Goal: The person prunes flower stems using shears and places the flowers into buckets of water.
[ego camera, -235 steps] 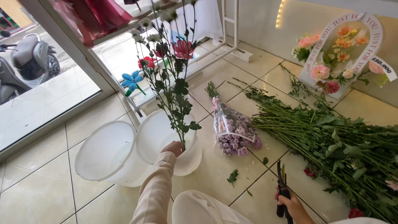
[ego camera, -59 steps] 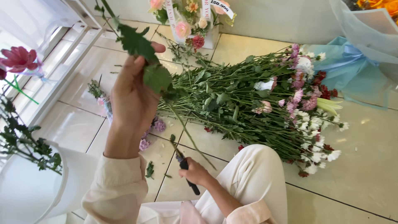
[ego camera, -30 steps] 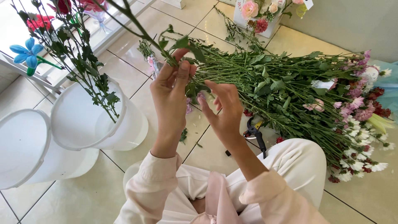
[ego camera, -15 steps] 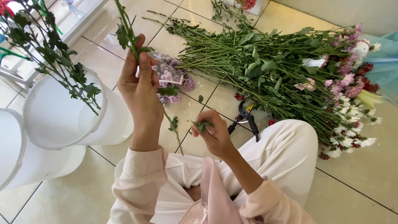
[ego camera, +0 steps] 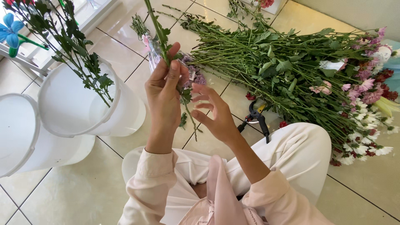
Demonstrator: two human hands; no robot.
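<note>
Glossy cream floor tiles [ego camera: 104,196]: stem stripped, right hand now free.
Left hand [ego camera: 163,93] stays pinched on the thin green flower stem [ego camera: 160,35]; right hand [ego camera: 216,114], fingers spread, has dropped its torn leaf, black pruning shears [ego camera: 256,121] just right.

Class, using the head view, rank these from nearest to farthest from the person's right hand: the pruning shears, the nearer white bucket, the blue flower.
1. Pruning shears, just right of the right hand, on the floor.
2. Nearer white bucket, to the left.
3. Blue flower, far upper left.
</note>
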